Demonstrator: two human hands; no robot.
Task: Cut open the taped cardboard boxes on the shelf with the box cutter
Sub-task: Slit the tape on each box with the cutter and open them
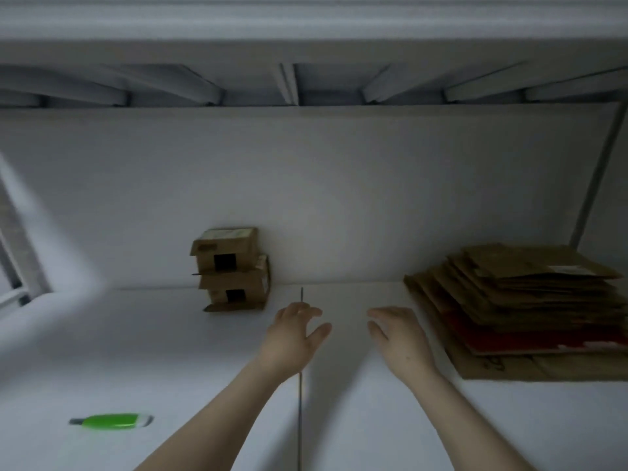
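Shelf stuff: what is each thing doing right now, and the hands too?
Box cutter, lying on the shelf, unheld.
Small boxes, stacked in two against the back wall.
Cardboard pile, flattened, stacked at right.
Left hand, open, empty.
Right hand, open, empty.

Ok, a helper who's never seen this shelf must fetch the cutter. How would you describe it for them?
On the white shelf surface, look left of the dark seam down its middle. Near the front edge lies a bright green oblong plastic box cutter. It is the only green thing; the stacked cardboard boxes and flattened cardboard pile are mostly brown.
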